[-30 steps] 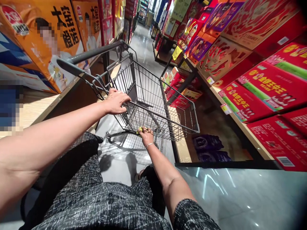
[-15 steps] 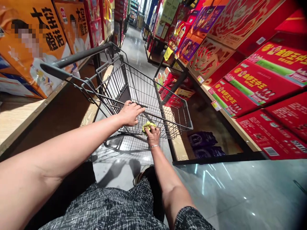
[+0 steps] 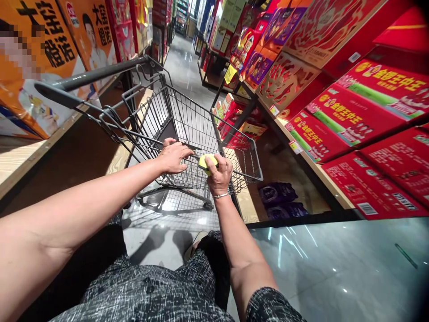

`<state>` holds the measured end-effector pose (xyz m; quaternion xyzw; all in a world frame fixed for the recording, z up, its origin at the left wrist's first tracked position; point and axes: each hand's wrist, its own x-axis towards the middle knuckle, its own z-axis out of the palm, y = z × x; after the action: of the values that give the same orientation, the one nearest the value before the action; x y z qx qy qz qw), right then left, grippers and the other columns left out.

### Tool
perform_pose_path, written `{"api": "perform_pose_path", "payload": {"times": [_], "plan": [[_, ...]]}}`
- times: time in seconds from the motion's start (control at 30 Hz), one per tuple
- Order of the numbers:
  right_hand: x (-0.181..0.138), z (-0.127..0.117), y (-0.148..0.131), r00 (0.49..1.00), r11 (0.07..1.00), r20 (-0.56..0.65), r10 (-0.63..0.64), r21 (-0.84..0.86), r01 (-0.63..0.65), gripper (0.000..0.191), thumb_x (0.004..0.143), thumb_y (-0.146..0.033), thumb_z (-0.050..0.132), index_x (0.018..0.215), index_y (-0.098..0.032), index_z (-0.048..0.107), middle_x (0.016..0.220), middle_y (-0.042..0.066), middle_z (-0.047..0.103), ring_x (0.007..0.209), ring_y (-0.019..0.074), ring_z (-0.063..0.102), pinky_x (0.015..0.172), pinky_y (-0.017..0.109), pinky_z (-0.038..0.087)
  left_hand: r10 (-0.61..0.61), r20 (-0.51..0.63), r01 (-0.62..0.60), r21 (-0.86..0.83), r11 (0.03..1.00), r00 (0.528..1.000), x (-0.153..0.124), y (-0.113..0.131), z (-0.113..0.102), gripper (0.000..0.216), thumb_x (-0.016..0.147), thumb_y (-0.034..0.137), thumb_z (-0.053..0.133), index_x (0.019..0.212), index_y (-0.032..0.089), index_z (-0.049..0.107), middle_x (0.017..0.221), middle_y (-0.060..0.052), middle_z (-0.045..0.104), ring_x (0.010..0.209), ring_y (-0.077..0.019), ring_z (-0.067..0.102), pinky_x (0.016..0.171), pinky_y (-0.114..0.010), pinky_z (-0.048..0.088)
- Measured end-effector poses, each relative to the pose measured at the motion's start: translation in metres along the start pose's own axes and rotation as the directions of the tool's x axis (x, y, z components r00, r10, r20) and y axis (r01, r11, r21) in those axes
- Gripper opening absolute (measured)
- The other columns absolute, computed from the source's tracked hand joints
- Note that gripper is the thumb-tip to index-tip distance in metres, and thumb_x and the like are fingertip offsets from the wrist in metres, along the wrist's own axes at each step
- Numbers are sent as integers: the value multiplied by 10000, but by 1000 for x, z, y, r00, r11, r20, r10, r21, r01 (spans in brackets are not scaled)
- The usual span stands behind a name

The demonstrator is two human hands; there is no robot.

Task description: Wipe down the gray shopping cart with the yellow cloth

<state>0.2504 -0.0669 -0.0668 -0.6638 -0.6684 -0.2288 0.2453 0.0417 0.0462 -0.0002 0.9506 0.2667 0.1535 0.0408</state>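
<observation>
A dark wire shopping cart (image 3: 234, 134) stands in a shop aisle just ahead of me, its basket holding nothing that I can see. My left hand (image 3: 173, 157) is closed on the near rim wire of the basket. My right hand (image 3: 219, 174) is closed on a small yellow cloth or sponge (image 3: 207, 160), pressed against the same rim, a thin bracelet on its wrist. The two hands are almost touching. The cart's grey push handle (image 3: 97, 76) rises at the upper left, away from both hands.
Red gift boxes (image 3: 345, 116) fill slanted shelves on the right, with dark purple packs (image 3: 278, 194) on the low shelf. Orange printed cartons (image 3: 50, 58) line the wooden shelf on the left. The glossy tiled aisle (image 3: 182, 62) runs ahead beyond the cart.
My right hand has risen with the yellow cloth from the basket's lower front edge up to the rim beside my left hand. The view has shifted left and the cart sits closer.
</observation>
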Motion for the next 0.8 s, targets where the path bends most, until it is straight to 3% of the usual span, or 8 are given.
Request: {"api": "perform_pose_path", "payload": {"times": [0.07, 0.2, 0.3, 0.43, 0.57, 0.67, 0.8], "plan": [[-9, 6, 8, 999, 999, 4, -34, -30, 34, 390, 908, -193, 577, 1234, -397, 643, 1335, 52, 528, 1232, 280, 372, 981, 448, 353, 6, -9, -6, 2, 1000, 1000, -1, -2, 0, 402, 732, 283, 537, 1123, 249, 621, 984, -13, 689, 964, -244, 560, 1023, -468, 217], [-64, 28, 27, 991, 995, 126, -35, -93, 46, 307, 873, -145, 601, 1046, -370, 718, 1206, 32, 595, 1145, 259, 426, 899, 404, 381, 3, -21, -3, 15, 1000, 1000, -2, -4, 1, 380, 735, 291, 541, 1103, 252, 630, 973, -15, 691, 964, -249, 558, 1025, -466, 221], [-83, 22, 28, 982, 995, 188, 18, -98, 1, 358, 820, -81, 593, 1027, -341, 726, 1184, 38, 593, 1048, 239, 456, 844, 370, 407, 4, -24, -3, 19, 1000, 1000, -2, -5, 2, 379, 735, 294, 538, 1104, 262, 619, 987, -6, 694, 967, -245, 559, 1028, -458, 225], [-38, -10, 5, 997, 1000, 74, 21, -7, -20, 437, 829, -148, 600, 1224, -326, 655, 1321, 72, 516, 1135, 267, 436, 932, 418, 403, 5, -40, -4, 27, 1000, 999, -3, -5, 2, 367, 734, 291, 534, 1091, 268, 610, 975, -1, 697, 963, -243, 562, 1032, -460, 223], [17, -32, -2, 983, 997, 167, 73, 6, -75, 525, 804, -120, 597, 1287, -325, 602, 1362, 64, 509, 1128, 259, 473, 940, 414, 396, 12, -49, -11, 18, 1000, 999, -4, -4, 3, 361, 733, 286, 521, 1081, 267, 613, 965, 1, 696, 950, -237, 568, 1029, -473, 222], [17, -43, 30, 958, 990, 257, 125, 37, -139, 524, 752, -89, 596, 1237, -286, 632, 1270, 59, 569, 1040, 234, 530, 891, 363, 433, 14, -53, -13, 16, 1000, 998, -5, -4, 5, 350, 727, 288, 519, 1062, 262, 619, 959, 0, 695, 944, -235, 573, 1029, -477, 222], [-17, -64, 107, 905, 952, 302, 300, -40, -302, 501, 716, -52, 560, 1164, -250, 663, 1156, 65, 613, 996, 229, 560, 838, 335, 455, 16, -72, -15, 9, 1000, 997, -6, -2, 7, 353, 727, 290, 516, 1062, 254, 620, 953, -3, 691, 944, -239, 574, 1033, -483, 215]]}}
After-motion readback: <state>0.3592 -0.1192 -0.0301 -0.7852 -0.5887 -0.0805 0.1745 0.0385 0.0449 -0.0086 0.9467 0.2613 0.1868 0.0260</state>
